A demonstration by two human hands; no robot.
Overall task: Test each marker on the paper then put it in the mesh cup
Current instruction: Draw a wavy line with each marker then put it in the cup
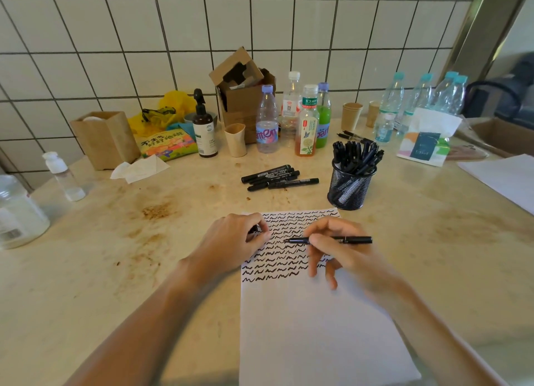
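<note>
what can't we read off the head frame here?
- Cap in the left hand: curled fingers hide nearly all of it.
- Whether the marker tip touches the paper: too small.
- Mesh cup count: markers overlap.
- Paper's near edge: cut off by the frame.

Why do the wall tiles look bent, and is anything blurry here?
Head view: the wide-angle lens bows the tile lines toward the edges; the marker in the right hand and the squiggles on the paper are sharp, while the bottles at far right look soft; lighting is even, shadows faint.
</note>
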